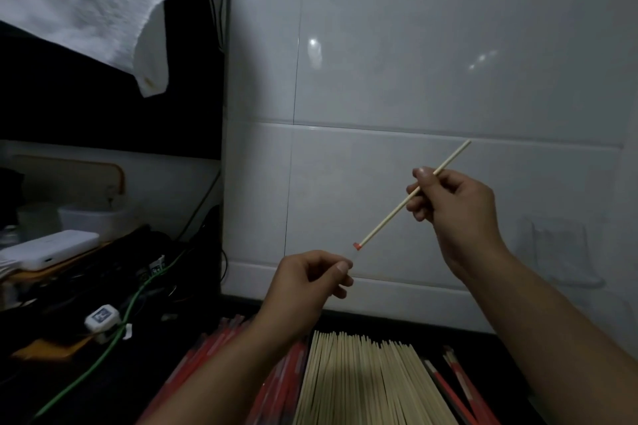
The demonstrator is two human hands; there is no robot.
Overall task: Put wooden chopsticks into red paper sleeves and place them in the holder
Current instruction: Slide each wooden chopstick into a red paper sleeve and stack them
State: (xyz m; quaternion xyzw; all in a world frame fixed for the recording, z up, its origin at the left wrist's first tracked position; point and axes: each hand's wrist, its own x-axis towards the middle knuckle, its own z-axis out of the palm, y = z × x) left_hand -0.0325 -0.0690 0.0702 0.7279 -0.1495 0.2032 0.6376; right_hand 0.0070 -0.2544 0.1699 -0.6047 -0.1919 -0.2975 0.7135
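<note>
My right hand [452, 207] grips a wooden chopstick [390, 216] held slanted in the air, its lower tip pointing down-left. That tip sits in the red mouth of a thin sleeve [356, 246], which my left hand [310, 281] pinches between thumb and fingers just below. Most of the sleeve is nearly see-through and hard to make out. On the dark counter below lies a wide bundle of bare wooden chopsticks [362, 383]. Red sleeves [214, 348] lie to its left, and more red-sleeved pieces [459, 386] to its right. No holder is visible.
A white tiled wall [414, 79] stands right behind my hands. A white towel [86, 3] hangs at the upper left. At the left, a shelf carries a white device [51, 248], plastic tubs, a green cable [114, 345] and a small white plug block [102, 319].
</note>
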